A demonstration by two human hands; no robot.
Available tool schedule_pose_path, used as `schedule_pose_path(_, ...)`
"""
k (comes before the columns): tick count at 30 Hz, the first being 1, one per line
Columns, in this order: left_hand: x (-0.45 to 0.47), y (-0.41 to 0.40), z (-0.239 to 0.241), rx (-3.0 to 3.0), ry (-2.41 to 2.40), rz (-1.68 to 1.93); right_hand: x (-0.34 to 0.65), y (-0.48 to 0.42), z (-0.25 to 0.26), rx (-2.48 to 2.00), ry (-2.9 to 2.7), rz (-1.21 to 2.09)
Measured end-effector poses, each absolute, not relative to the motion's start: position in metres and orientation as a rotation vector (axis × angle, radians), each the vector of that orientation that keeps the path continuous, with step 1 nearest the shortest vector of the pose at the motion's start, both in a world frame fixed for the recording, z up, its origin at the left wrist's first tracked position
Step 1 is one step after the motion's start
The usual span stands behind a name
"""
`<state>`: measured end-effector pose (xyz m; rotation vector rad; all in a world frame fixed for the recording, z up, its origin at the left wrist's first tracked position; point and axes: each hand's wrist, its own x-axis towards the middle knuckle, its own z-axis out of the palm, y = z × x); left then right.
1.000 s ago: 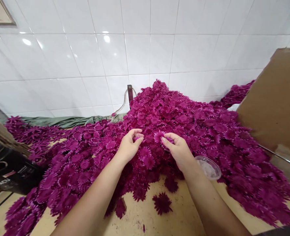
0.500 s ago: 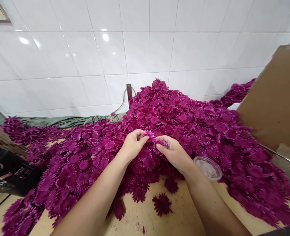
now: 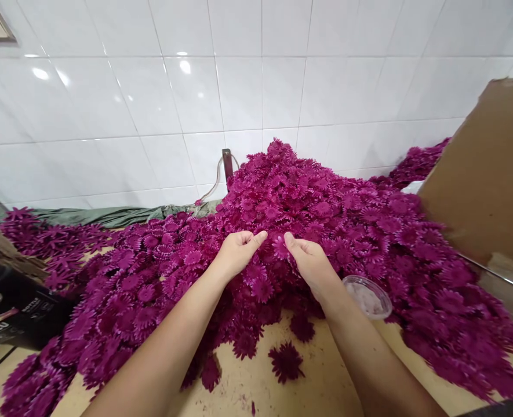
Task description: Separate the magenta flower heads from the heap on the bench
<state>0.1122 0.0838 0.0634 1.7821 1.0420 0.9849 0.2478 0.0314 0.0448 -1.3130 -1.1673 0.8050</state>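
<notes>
My right hand (image 3: 310,260) pinches a bright magenta flower (image 3: 279,248) with pale petal edges, its thumb lying over the right side of the bloom. Just left of it, my left hand (image 3: 240,253) is closed, thumb pressed along curled fingers; whatever may be between them is hidden. A small gap separates the two thumbs. Both hands hover over the front of a large heap of magenta flower heads (image 3: 295,191). One loose flower head (image 3: 286,362) lies on the tan tabletop (image 3: 317,388) between my forearms.
Beside my right forearm sits a clear plastic tub (image 3: 368,297) with whitish contents. A cardboard sheet (image 3: 486,191) leans at the right, and a black canister (image 3: 17,307) stands at the left. White wall tiles (image 3: 256,87) rise behind the heap, with green cloth (image 3: 99,216) along their base.
The hands have drawn slightly apart. My left hand has let go of the bright flower it pinched, and the right hand now has a bloom at its thumb.
</notes>
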Motion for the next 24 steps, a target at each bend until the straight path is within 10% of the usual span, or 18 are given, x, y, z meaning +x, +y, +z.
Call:
schedule_pose_path(14,0.103,0.088,0.066,1.468,1.013,1.225,0.244,0.034,0.045,-1.359,-1.296,0.488)
schedule_pose_path(24,0.107,0.066,0.067,2.362,1.009,1.244,0.241,0.05,0.037,-1.295,-1.158,0.664)
